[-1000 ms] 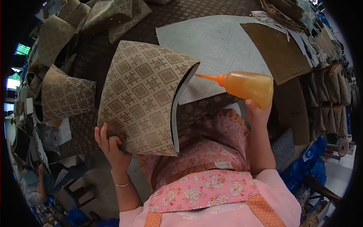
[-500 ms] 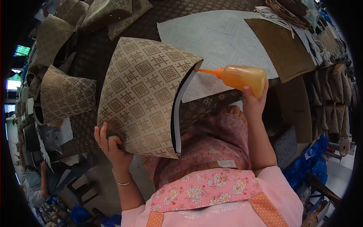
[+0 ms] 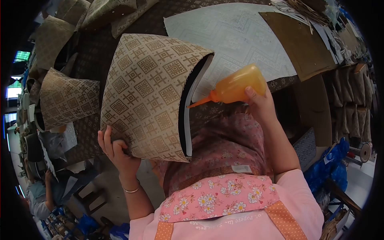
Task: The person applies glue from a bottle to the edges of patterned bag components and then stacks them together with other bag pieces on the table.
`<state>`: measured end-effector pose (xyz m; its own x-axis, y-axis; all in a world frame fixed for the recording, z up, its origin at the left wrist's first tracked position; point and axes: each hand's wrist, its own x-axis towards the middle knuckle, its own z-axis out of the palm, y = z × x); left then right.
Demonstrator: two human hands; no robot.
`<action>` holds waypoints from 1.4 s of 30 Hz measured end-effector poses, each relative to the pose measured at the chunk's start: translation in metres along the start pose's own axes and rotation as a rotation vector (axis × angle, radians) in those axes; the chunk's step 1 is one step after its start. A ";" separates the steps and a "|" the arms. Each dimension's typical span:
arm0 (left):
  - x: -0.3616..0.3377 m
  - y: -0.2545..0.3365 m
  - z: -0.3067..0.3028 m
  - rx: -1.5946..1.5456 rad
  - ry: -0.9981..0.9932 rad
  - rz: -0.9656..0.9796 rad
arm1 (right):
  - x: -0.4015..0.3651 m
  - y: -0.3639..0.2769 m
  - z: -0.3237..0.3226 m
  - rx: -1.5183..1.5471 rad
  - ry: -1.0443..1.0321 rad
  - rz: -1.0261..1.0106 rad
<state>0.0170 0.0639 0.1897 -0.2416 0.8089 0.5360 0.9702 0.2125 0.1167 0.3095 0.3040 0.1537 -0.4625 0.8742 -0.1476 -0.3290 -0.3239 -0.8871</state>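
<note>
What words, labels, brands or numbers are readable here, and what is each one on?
"Popeye the": upside down on the pink shirt.
"gets": farther left on that shirt, faint.
"Ma": also there, cut short.
The word between "the" and "gets" is too blurred.
Pale tag on the apron: nothing legible.
Squeeze bottle: no lettering visible.

The desk (image 3: 90, 56) has a dark brown surface with a small paler pattern. On it a pale, blue-white sheet (image 3: 236, 44) with a curved far edge lies flat. Right of that sheet, its edge touching it, is a plain brown panel (image 3: 298, 44); at the sheet's far right corner are narrow white strips (image 3: 290, 14). Well left of the sheet sits a small curved patterned piece (image 3: 68, 96), and far left, beyond that, patterned pieces (image 3: 106, 16) are heaped. A large patterned form (image 3: 148, 92) overlaps the sheet's left side in view; whether it touches the desk is unclear.
</note>
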 end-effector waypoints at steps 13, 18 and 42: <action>0.003 0.005 -0.007 0.014 -0.071 -0.035 | -0.040 -0.005 0.000 0.100 -0.270 0.198; 0.065 -0.016 -0.076 -0.456 -0.531 -0.100 | -0.054 -0.005 -0.002 0.222 -0.229 0.247; 0.241 -0.024 -0.092 -0.907 -0.323 0.402 | -0.059 0.006 0.002 0.239 0.109 -0.186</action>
<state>-0.0631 0.2036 0.3927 0.2384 0.8652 0.4410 0.5988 -0.4885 0.6347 0.3334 0.2499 0.1582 -0.2898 0.9558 -0.0505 -0.5897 -0.2198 -0.7772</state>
